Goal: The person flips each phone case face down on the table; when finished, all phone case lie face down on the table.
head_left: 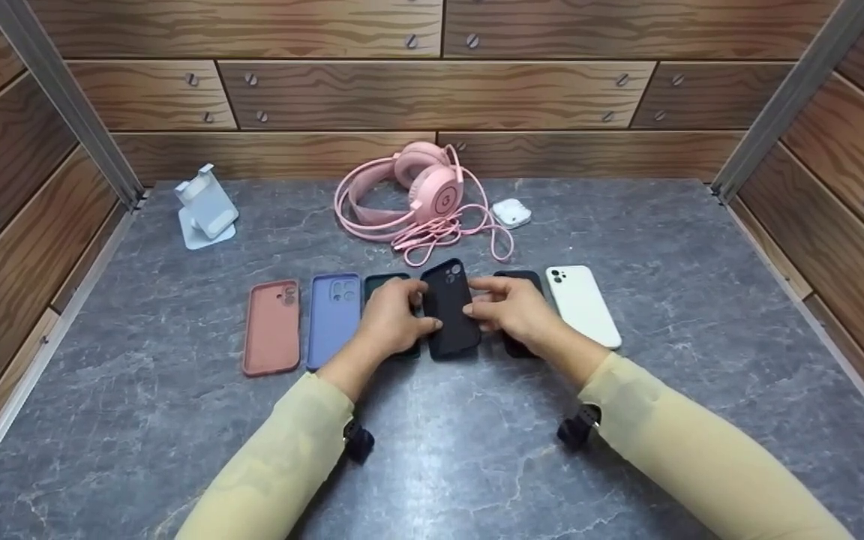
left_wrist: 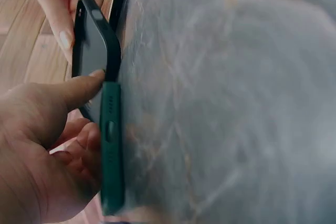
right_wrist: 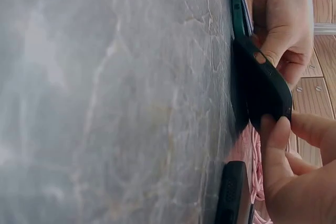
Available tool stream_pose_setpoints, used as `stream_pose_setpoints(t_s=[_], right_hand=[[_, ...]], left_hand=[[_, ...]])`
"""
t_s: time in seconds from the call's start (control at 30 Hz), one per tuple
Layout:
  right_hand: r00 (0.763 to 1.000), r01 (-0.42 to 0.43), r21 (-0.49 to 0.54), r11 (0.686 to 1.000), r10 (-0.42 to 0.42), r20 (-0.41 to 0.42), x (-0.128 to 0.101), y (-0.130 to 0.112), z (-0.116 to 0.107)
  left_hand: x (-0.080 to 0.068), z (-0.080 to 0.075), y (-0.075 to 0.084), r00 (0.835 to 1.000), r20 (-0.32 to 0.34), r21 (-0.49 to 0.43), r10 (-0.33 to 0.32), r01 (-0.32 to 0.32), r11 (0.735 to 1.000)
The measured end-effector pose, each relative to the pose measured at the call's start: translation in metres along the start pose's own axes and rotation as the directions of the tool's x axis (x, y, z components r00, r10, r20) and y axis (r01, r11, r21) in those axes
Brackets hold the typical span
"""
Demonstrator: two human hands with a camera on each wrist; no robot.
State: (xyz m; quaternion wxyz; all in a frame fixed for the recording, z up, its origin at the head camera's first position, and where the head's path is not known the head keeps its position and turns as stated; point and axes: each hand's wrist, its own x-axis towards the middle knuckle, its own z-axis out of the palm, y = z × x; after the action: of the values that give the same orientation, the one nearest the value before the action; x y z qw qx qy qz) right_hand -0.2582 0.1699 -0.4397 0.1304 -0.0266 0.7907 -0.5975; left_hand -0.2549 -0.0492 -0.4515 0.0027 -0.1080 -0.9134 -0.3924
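Both hands hold a black phone case [head_left: 451, 326] at the middle of a row, its hollow inner side facing up. My left hand [head_left: 391, 315] grips its left edge, the thumb over the inside. My right hand [head_left: 522, 311] pinches the right edge between thumb and fingers. The case [right_wrist: 268, 90] is tilted, its right side raised off the table. Beneath the left hand lies a dark green phone case [left_wrist: 112, 156], partly hidden. A second black phone case [head_left: 526, 279] lies under the right hand, mostly covered.
Left in the row are a dusty-pink phone case [head_left: 272, 330] and a lavender one [head_left: 333, 322]; a white phone [head_left: 586, 307] lies at the right end. Behind are pink headphones [head_left: 432, 195] with a coiled cable, a white earbud case [head_left: 511, 213] and a pale phone stand [head_left: 208, 210].
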Motion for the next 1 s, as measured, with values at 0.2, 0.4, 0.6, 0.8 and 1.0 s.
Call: stream_pose_setpoints(t_s=[0.2, 0.4, 0.6, 0.8, 1.0], right_hand=[[1.0, 0.011, 0.016, 1.0, -0.01, -0.029, -0.003, -0.001, -0.006], [1.0, 0.024, 0.042, 0.999, -0.024, -0.003, -0.006, -0.003, -0.008], [0.998, 0.03, 0.113, 0.993, -0.037, 0.057, -0.008, -0.004, -0.006], [0.99, -0.001, 0.184, 0.983, -0.026, 0.142, -0.009, -0.004, -0.005], [0.979, -0.018, 0.178, 0.984, -0.018, 0.201, -0.01, -0.005, -0.005]], left_hand=[[-0.002, -0.001, 0.015, 0.998, -0.013, -0.285, -0.059, 0.053, 0.957], [-0.003, 0.004, 0.021, 0.989, 0.101, -0.576, -0.107, 0.146, 0.805], [-0.003, 0.005, 0.023, 0.972, 0.18, -0.66, -0.149, 0.232, 0.714], [-0.002, 0.003, 0.024, 0.967, 0.206, -0.693, -0.152, 0.254, 0.675], [-0.003, 0.001, 0.025, 0.965, 0.207, -0.727, -0.162, 0.262, 0.634]])
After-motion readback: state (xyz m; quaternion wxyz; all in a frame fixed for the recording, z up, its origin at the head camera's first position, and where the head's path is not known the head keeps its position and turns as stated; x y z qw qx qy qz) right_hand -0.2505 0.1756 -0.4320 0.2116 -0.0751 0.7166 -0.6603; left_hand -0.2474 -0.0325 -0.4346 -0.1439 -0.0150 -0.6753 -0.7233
